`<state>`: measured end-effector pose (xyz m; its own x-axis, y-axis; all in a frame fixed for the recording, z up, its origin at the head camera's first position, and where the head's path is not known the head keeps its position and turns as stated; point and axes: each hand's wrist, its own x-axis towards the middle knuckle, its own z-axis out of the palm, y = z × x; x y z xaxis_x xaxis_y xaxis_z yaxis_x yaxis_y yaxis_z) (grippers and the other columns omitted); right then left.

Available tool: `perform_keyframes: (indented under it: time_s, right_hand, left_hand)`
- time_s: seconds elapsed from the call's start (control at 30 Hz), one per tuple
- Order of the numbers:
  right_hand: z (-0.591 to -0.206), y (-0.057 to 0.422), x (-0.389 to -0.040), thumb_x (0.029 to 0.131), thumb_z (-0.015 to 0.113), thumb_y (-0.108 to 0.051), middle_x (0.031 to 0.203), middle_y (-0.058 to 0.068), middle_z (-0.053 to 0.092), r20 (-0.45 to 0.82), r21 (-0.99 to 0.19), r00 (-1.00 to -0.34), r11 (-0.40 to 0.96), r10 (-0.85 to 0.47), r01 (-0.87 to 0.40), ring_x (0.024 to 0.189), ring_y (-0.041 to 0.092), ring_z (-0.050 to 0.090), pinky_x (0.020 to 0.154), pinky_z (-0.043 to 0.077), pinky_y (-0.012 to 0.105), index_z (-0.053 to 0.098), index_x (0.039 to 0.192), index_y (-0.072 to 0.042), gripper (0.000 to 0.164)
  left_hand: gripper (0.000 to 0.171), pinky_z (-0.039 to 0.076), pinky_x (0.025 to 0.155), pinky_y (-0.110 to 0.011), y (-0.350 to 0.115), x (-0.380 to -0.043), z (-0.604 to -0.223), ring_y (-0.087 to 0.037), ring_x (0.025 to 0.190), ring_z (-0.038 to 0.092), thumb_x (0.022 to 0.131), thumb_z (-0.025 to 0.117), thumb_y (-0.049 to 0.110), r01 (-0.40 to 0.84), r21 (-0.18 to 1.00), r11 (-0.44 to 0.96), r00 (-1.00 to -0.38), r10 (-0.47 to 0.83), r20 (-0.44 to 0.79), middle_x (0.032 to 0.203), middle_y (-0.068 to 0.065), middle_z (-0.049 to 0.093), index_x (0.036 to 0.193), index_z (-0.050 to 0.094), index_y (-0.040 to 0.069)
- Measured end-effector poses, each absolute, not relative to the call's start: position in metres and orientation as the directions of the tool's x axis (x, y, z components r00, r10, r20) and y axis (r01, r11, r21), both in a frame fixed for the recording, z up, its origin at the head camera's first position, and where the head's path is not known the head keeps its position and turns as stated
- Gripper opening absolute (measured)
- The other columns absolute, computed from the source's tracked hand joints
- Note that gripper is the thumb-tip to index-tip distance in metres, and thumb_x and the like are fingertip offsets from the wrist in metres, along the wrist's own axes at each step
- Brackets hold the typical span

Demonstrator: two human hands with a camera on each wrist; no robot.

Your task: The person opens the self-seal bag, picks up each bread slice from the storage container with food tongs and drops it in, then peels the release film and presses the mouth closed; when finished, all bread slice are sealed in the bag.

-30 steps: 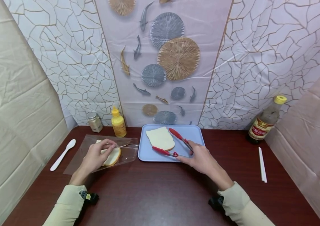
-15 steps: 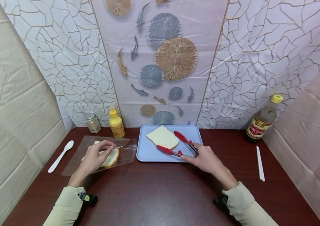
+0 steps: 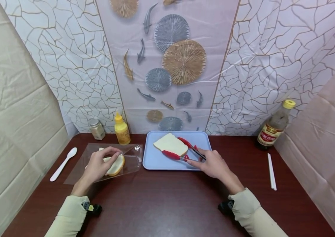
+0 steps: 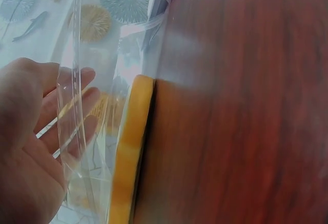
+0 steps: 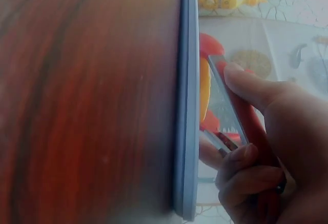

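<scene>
In the head view my right hand (image 3: pixel 215 166) grips red-tipped tongs (image 3: pixel 171 155) above a pale blue tray (image 3: pixel 198 140). The tongs' arms are spread, one red tip on each side of a slice of bread (image 3: pixel 169 143) lying on the tray. My left hand (image 3: pixel 97 164), at left, pinches the upper edge of a clear plastic bag (image 3: pixel 130 164) between thumb and fingertips. More sliced bread (image 3: pixel 117 168) lies inside that bag, partly hidden by the hand. The left wrist view shows the bread's yellow-brown crust (image 4: pixel 128 152) and fingers behind the film.
A yellow squeeze bottle (image 3: pixel 122 131) and a small shaker jar (image 3: pixel 97 129) stand behind the bag. A white spoon (image 3: pixel 64 164) lies at far left. On the right are a sauce bottle (image 3: pixel 272 128) and white chopsticks (image 3: pixel 272 172). Patterned cloth walls surround the table.
The bread slice on the tray has turned a little and shifted slightly right. The tongs went right, then back left around it. The left hand stays put, while the bag's held edge rises slightly.
</scene>
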<state>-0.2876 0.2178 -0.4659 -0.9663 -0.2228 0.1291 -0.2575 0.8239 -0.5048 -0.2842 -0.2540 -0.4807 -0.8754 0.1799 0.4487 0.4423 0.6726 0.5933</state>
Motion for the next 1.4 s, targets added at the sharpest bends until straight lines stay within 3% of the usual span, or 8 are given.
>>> perform_keyframes:
  time_s: [0.2,0.4,0.7,0.8,0.9,1.0,1.23,1.4]
  right_hand:
    - [-0.473,0.223,-0.290,0.090,0.083,-0.061,0.069,0.000,0.058,0.142,-0.546,-0.959,0.789,-0.246,-0.283,0.052,0.011,0.037,0.047,0.030,0.025,0.058,0.156,-0.012,0.086]
    - [-0.476,0.224,-0.294,0.091,0.083,-0.059,0.061,-0.001,0.048,0.142,-0.575,-0.946,0.753,-0.292,-0.319,0.046,0.009,0.030,0.046,0.029,0.023,0.058,0.156,-0.010,0.085]
    - [-0.469,0.224,-0.289,0.091,0.079,-0.067,0.062,-0.002,0.047,0.151,-0.562,-0.936,0.751,-0.319,-0.347,0.049,0.010,0.033,0.048,0.032,0.025,0.056,0.158,-0.016,0.088]
    - [-0.466,0.221,-0.287,0.091,0.077,-0.069,0.071,-0.001,0.057,0.159,-0.553,-0.926,0.747,-0.341,-0.370,0.056,0.011,0.038,0.050,0.034,0.026,0.055,0.159,-0.018,0.087]
    - [-0.463,0.218,-0.284,0.092,0.076,-0.070,0.090,-0.002,0.072,0.170,-0.515,-0.914,0.758,-0.367,-0.400,0.063,0.012,0.045,0.052,0.037,0.026,0.055,0.159,-0.023,0.085]
    - [-0.459,0.213,-0.280,0.091,0.075,-0.071,0.112,-0.004,0.077,0.177,-0.487,-0.906,0.766,-0.385,-0.420,0.067,0.012,0.050,0.053,0.041,0.028,0.055,0.159,-0.027,0.083]
    - [-0.452,0.201,-0.269,0.092,0.075,-0.071,0.115,-0.006,0.079,0.221,-0.374,-0.873,0.789,-0.435,-0.487,0.068,0.008,0.051,0.054,0.042,0.025,0.056,0.158,-0.032,0.080]
    - [-0.445,0.191,-0.260,0.093,0.075,-0.068,0.113,-0.005,0.079,0.259,-0.284,-0.834,0.787,-0.487,-0.548,0.067,0.007,0.050,0.056,0.041,0.024,0.056,0.159,-0.032,0.077]
  left_hand:
    - [0.013,0.063,0.095,-0.054,-0.257,-0.282,-0.482,-0.017,0.105,0.077,0.106,0.073,0.023,0.439,0.602,0.667,-0.880,0.183,0.438,0.107,0.000,0.084,0.115,0.080,0.017]
    - [0.011,0.063,0.094,-0.055,-0.260,-0.277,-0.483,-0.018,0.105,0.077,0.106,0.074,0.024,0.428,0.602,0.674,-0.883,0.168,0.439,0.108,0.001,0.083,0.114,0.080,0.021]
    - [0.010,0.062,0.095,-0.057,-0.256,-0.278,-0.480,-0.016,0.104,0.077,0.105,0.074,0.027,0.423,0.611,0.669,-0.888,0.172,0.427,0.106,0.004,0.083,0.112,0.080,0.023]
    - [0.010,0.061,0.096,-0.058,-0.255,-0.279,-0.480,-0.015,0.103,0.076,0.105,0.075,0.028,0.419,0.613,0.670,-0.891,0.173,0.421,0.105,0.005,0.083,0.112,0.080,0.023]
    - [0.011,0.061,0.095,-0.057,-0.254,-0.279,-0.480,-0.014,0.103,0.076,0.105,0.075,0.028,0.420,0.609,0.672,-0.889,0.170,0.425,0.105,0.007,0.083,0.112,0.081,0.022]
    - [0.011,0.061,0.095,-0.055,-0.252,-0.280,-0.480,-0.012,0.103,0.076,0.104,0.076,0.027,0.426,0.603,0.674,-0.883,0.167,0.438,0.103,0.009,0.083,0.111,0.081,0.021]
    - [0.012,0.061,0.095,-0.054,-0.250,-0.281,-0.479,-0.010,0.104,0.076,0.103,0.077,0.025,0.444,0.590,0.675,-0.870,0.167,0.464,0.104,0.009,0.083,0.112,0.082,0.019]
    - [0.011,0.061,0.094,-0.053,-0.249,-0.283,-0.480,-0.010,0.104,0.076,0.104,0.077,0.027,0.435,0.587,0.683,-0.874,0.162,0.459,0.105,0.010,0.083,0.112,0.082,0.024]
